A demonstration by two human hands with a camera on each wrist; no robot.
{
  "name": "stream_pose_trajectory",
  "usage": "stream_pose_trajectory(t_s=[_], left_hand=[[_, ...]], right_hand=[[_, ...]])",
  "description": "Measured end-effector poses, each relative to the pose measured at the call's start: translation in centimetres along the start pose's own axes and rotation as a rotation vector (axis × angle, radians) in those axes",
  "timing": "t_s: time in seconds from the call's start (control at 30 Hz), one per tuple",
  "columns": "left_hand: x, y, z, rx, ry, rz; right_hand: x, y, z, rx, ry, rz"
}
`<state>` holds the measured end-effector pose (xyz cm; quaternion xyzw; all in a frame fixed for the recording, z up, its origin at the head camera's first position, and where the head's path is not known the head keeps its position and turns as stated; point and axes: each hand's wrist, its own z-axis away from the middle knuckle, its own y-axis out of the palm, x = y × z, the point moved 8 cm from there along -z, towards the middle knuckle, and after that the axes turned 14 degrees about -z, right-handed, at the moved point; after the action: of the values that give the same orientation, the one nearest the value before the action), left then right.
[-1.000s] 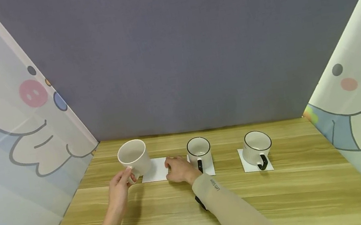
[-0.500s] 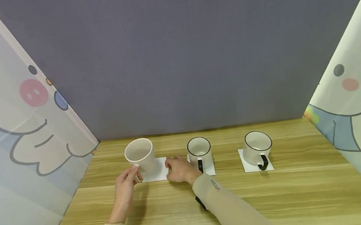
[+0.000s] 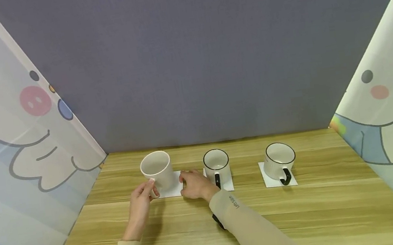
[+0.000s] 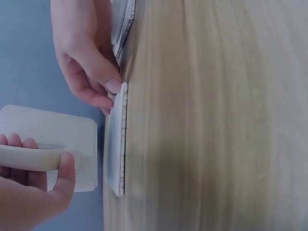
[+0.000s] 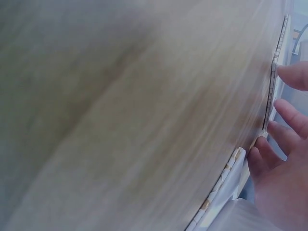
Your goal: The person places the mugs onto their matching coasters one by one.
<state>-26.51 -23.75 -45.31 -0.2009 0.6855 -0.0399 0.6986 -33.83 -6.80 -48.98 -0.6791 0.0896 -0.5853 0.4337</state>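
My left hand (image 3: 142, 199) pinches the handle of a plain white mug (image 3: 158, 168) at the left of the table. The left wrist view shows the mug (image 4: 82, 130) slightly apart from the white coaster (image 4: 115, 144) below it, with a narrow gap between. My right hand (image 3: 195, 185) is at the right edge of that coaster (image 3: 176, 188), fingers bent, thumb and fingertips at its edge. Seen from the right wrist, the right hand (image 5: 284, 159) has its thumb against the coaster's rim. The mug hides much of the coaster in the head view.
Right of my right hand, a black-rimmed white mug (image 3: 216, 162) stands on its own coaster (image 3: 230, 185). Another black-rimmed mug (image 3: 280, 160) stands farther right on a coaster (image 3: 268, 181). A grey panel (image 3: 204, 74) borders the table's back; printed curtains (image 3: 36, 172) hang at the sides.
My left hand has carried the white mug rightward, from beside the coaster to over its left part. My right hand has stayed at the coaster's right edge.
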Motion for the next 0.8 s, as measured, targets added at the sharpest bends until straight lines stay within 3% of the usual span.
stream_pose_trajectory(t_s=[0.8], left_hand=[[0.7, 1.6, 0.0, 0.003, -0.025, 0.007]], right_hand=[[-0.2, 0.1, -0.2, -0.041, -0.012, 0.018]])
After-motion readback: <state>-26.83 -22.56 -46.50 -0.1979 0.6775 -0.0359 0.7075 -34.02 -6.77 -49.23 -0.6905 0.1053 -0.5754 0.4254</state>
